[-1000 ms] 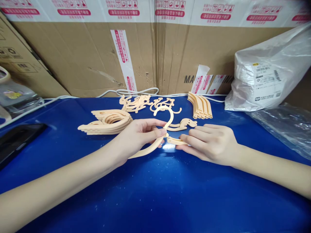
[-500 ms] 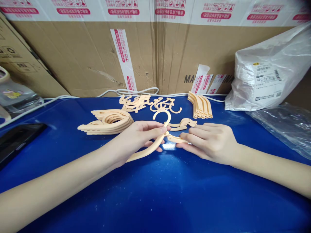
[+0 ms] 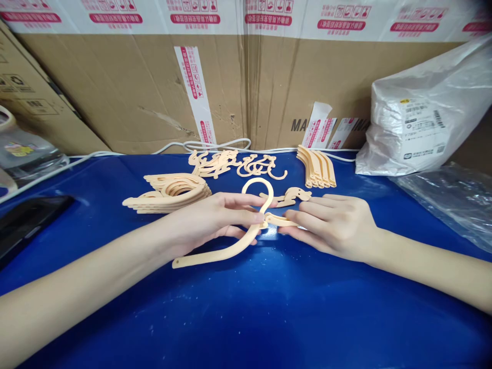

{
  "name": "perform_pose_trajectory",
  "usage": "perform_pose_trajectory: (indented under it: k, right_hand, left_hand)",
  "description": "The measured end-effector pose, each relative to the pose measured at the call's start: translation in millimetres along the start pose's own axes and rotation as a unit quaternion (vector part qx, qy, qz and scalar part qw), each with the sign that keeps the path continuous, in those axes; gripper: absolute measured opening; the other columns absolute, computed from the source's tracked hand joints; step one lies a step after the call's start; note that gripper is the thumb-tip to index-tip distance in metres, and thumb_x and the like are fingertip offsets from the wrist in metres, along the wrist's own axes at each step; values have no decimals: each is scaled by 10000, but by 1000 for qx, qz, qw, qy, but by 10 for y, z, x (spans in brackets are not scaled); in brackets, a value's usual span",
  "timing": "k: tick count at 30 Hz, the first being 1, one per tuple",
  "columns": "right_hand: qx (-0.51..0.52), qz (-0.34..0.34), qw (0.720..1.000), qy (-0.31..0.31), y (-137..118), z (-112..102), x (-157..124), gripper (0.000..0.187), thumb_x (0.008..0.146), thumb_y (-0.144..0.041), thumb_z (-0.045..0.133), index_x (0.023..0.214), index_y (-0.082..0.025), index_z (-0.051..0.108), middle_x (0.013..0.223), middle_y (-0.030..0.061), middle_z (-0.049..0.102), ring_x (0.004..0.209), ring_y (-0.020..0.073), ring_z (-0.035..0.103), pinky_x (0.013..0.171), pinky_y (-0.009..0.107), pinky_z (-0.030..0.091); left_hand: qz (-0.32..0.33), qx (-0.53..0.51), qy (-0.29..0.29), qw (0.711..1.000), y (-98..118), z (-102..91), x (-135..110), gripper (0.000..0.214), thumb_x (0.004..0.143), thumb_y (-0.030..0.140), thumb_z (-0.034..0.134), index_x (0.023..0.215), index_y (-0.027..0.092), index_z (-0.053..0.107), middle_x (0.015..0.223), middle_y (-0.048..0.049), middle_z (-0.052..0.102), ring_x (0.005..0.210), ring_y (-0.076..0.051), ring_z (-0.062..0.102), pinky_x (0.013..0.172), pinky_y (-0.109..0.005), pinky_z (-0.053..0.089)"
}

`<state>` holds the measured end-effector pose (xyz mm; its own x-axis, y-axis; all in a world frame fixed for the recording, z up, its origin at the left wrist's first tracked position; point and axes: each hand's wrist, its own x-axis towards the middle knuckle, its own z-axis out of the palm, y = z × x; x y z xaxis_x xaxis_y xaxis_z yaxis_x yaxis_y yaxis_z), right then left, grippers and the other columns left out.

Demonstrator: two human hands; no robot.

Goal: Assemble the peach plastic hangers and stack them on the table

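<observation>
The near part of the blue worktop (image 3: 246,318) shines under the light. Above it, a curved arm (image 3: 230,251) of cream plastic slants up from its free end, near the left wrist, to the left hand (image 3: 226,215). The left grip is pinched close, thumb and fingers holding this arm where it meets a hook (image 3: 270,193), whose round top rises past the fingertips. The right hand (image 3: 338,225) has its grip closed around a second arm (image 3: 279,221); that piece's visible end lies right at the joint, and whether the two are fastened cannot be told.

Off to the left lies a dark phone (image 3: 33,228); on the right, a crumpled clear bag (image 3: 449,200). Beyond the hands, a stack of shaped pieces (image 3: 165,204) sits at the left, and one loose piece with an animal-like head (image 3: 292,192) lies just behind the right fingers. Farther back are a jumble of small parts (image 3: 215,166), a cluster of hooks (image 3: 253,165) and a row of curved arms (image 3: 317,166). A white cable (image 3: 172,147) runs along the back, before a taped cardboard box (image 3: 134,82), with a labelled white parcel (image 3: 407,118) at the right.
</observation>
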<state>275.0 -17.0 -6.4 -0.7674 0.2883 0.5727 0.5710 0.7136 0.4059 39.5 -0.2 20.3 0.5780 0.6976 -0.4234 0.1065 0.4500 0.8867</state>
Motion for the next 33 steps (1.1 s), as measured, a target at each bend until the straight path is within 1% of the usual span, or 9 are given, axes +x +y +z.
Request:
perform_pose_trajectory:
  k: [4,8,13,18,20,25,29,31,33]
  right_hand:
    - [-9,-1,1000,-2,-2,2,4,313,961,-378,523,744,-187,643,589,-38,603,521,94,535,525,244,366]
    - [-11,-7,1000,-3,-10,1,0,298,958,-372,529,759,-186,650,592,-38,607,526,95,539,528,243,366]
    - [-13,-9,1000,-2,-16,1,0,284,950,-363,545,759,-179,648,592,-33,602,539,98,540,531,244,363]
    - [-15,-12,1000,0,-26,-1,12,291,958,-355,534,757,-175,643,578,-35,592,530,93,525,529,242,352]
    - [-18,-14,1000,-1,-34,-3,14,294,955,-367,540,753,-179,644,566,-41,588,521,92,523,524,240,351]
    - [-15,-14,1000,3,-47,0,8,284,944,-369,560,751,-180,649,564,-47,593,523,92,537,525,235,362]
    - [-2,-15,1000,-1,-51,2,-3,299,958,-364,535,755,-173,644,565,-43,591,512,88,530,523,241,352]
    - [10,-11,1000,-7,-53,0,-7,309,963,-367,525,755,-172,645,564,-41,589,507,88,528,522,246,348]
    - [23,-4,1000,-15,-54,-3,-9,316,968,-368,516,760,-173,652,566,-40,591,505,89,527,522,251,347]
  left_hand:
    - [9,11,12,1000,-12,-13,-10,145,794,226,751,936,199,748,863,-5,726,768,-90,654,735,-176,522]
    - [23,11,44,999,-21,-25,-24,163,792,259,758,934,188,721,832,-7,698,760,-106,655,708,-195,540]
    - [24,17,31,999,-39,-25,-9,161,798,278,747,933,199,707,884,-15,673,821,-154,658,688,-271,587]
    - [8,22,17,1000,-60,-24,10,169,812,326,733,939,214,734,841,-21,692,820,-156,655,655,-242,579]
    - [11,30,18,999,-66,-21,13,158,813,334,729,909,210,737,832,-19,690,806,-150,650,645,-233,575]
    - [40,68,40,996,-51,46,-1,162,775,324,745,833,180,701,770,-3,663,729,-137,626,657,-262,569]
    - [71,119,76,987,-30,130,-22,181,752,313,732,805,163,646,684,16,644,593,-115,608,586,-229,487]
    - [101,151,92,979,-29,153,-28,201,733,321,736,780,160,627,667,24,628,595,-111,594,573,-214,443]
    - [139,180,103,968,-34,161,-32,207,733,332,727,762,159,618,687,22,627,643,-115,589,603,-216,436]
